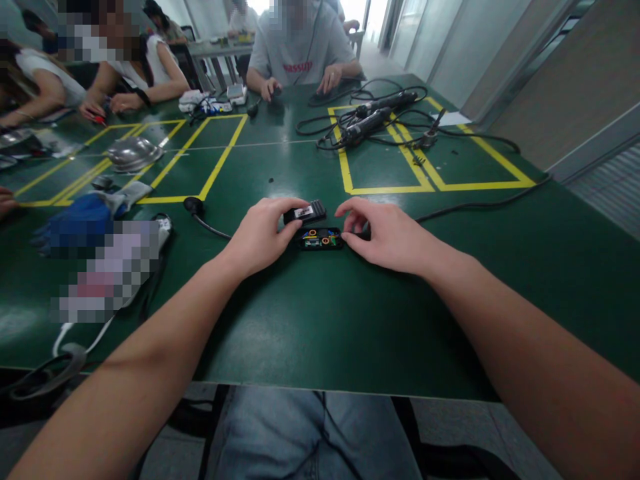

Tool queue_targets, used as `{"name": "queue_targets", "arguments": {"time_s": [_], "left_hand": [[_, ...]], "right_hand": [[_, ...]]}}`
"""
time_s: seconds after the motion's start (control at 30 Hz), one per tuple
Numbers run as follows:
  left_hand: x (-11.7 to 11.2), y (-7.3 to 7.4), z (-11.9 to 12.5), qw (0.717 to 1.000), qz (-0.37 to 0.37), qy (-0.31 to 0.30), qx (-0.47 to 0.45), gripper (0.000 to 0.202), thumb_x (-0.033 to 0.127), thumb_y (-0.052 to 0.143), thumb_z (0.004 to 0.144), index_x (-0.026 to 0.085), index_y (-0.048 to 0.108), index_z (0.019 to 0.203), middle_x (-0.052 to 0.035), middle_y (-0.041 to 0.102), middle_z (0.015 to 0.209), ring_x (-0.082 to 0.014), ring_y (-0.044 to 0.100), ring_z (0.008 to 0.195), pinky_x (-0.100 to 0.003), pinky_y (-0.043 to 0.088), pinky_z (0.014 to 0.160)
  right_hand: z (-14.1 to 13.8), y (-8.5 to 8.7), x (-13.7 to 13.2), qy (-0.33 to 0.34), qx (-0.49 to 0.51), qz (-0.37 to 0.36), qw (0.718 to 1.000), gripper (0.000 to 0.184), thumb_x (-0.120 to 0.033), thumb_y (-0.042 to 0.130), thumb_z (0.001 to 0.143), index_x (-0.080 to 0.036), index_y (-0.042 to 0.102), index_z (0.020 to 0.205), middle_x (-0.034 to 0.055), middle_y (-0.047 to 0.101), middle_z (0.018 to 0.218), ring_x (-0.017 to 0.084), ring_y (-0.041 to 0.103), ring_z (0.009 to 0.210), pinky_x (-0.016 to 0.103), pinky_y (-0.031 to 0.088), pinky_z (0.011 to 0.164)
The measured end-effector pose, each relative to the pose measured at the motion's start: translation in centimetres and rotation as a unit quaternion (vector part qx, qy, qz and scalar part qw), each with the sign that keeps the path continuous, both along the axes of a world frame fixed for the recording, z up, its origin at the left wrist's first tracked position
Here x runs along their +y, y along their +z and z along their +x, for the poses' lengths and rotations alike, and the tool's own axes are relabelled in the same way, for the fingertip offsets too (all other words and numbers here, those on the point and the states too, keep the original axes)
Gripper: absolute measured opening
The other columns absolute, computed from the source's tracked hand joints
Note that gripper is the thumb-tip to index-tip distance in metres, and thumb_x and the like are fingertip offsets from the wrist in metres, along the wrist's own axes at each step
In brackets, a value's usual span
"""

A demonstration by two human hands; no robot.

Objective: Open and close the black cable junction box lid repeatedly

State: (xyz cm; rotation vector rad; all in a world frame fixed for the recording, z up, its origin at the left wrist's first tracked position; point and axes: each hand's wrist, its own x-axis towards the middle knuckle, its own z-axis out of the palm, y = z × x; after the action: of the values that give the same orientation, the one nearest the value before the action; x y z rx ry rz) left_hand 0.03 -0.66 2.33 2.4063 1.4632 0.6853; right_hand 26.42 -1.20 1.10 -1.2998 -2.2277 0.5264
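Observation:
A small black plastic case [321,248] lies uncovered on the green table, with a circuit board [314,242], copper coils and coloured wires inside. My left hand [267,233] pinches its black cover [315,209], which bears a white label and is tilted just above the case's far edge. At the case's right end, my right hand [387,230] has its fingers curled around the black cable [367,233], its thumb tip by the case. Another black cable with a round plug [194,205] runs out from beneath my left hand.
Blue gloves [80,220] and a phone-like object with a white cord [115,273] lie left. Metal bowls [134,153] stand beyond them. Black corded tools [367,123] lie in yellow-taped areas at the back right. A co-worker [303,50] sits opposite, with others at the left.

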Motion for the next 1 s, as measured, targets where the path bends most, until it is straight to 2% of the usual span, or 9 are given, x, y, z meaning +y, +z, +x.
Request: {"name": "queue_targets", "arguments": {"time_s": [0.1,0.23,0.47,0.6,0.73,0.83,1.0], "left_hand": [[-0.5,0.3,0.1,0.998,0.010,-0.050,-0.029,0.040,0.027,0.066,0.105,0.022,0.080,0.142,-0.0093,0.084,0.135,-0.0300,0.076,0.124,-0.047,0.058,0.117],[-0.9,0.5,0.0,0.994,-0.004,-0.102,-0.023,0.039,0.029,0.066,0.103,0.021,0.080,0.139,-0.0098,0.085,0.131,-0.0301,0.077,0.121,-0.047,0.058,0.114],[-1.0,0.4,0.3,0.994,-0.017,-0.111,-0.007,0.039,0.028,0.070,0.102,0.021,0.080,0.138,-0.0085,0.085,0.126,-0.0278,0.078,0.115,-0.044,0.059,0.113],[-1.1,0.4,0.5,0.993,-0.023,-0.117,0.001,0.036,0.026,0.070,0.102,0.021,0.081,0.137,-0.0080,0.086,0.124,-0.0268,0.079,0.114,-0.042,0.060,0.111],[-1.0,0.4,0.4,0.992,-0.029,-0.123,0.001,0.033,0.026,0.071,0.103,0.023,0.083,0.133,-0.0068,0.087,0.126,-0.0273,0.079,0.116,-0.043,0.060,0.111],[-0.8,0.2,0.3,0.990,-0.036,-0.135,-0.008,0.030,0.026,0.071,0.103,0.024,0.084,0.131,-0.0063,0.087,0.128,-0.0271,0.079,0.117,-0.043,0.059,0.112],[-0.6,0.0,0.3,0.990,-0.048,-0.132,-0.020,0.029,0.028,0.073,0.103,0.025,0.085,0.130,-0.0050,0.088,0.129,-0.0272,0.080,0.119,-0.043,0.060,0.112]], "right_hand": [[0.0,-0.2,0.1,-0.009,0.004,-0.001,1.000,0.037,-0.017,0.066,0.094,-0.024,0.071,0.130,0.0040,0.082,0.094,0.025,0.075,0.085,0.038,0.055,0.082],[0.2,-0.3,0.3,-0.014,-0.003,-0.004,1.000,0.041,-0.011,0.059,0.093,-0.022,0.074,0.130,0.0058,0.083,0.100,0.025,0.074,0.088,0.037,0.053,0.084],[0.2,-0.3,0.5,0.003,-0.018,0.004,1.000,0.036,-0.021,0.050,0.106,-0.021,0.082,0.123,0.0100,0.085,0.113,0.029,0.076,0.103,0.040,0.054,0.096],[0.2,-0.4,0.6,0.006,-0.010,0.001,1.000,0.038,-0.020,0.049,0.108,-0.022,0.083,0.123,0.0081,0.085,0.108,0.028,0.077,0.100,0.039,0.055,0.096],[-0.2,-0.8,0.4,0.001,-0.004,0.017,1.000,0.035,-0.027,0.052,0.111,-0.023,0.085,0.122,0.0089,0.086,0.118,0.028,0.078,0.108,0.039,0.056,0.098],[-0.6,-1.2,0.4,-0.004,-0.007,0.025,1.000,0.034,-0.030,0.054,0.111,-0.022,0.086,0.119,0.0109,0.085,0.118,0.030,0.077,0.109,0.040,0.056,0.096],[-0.8,-1.6,0.6,-0.014,-0.012,0.024,1.000,0.029,-0.032,0.060,0.110,-0.024,0.088,0.113,0.0097,0.084,0.108,0.028,0.074,0.097,0.041,0.055,0.087]]}}
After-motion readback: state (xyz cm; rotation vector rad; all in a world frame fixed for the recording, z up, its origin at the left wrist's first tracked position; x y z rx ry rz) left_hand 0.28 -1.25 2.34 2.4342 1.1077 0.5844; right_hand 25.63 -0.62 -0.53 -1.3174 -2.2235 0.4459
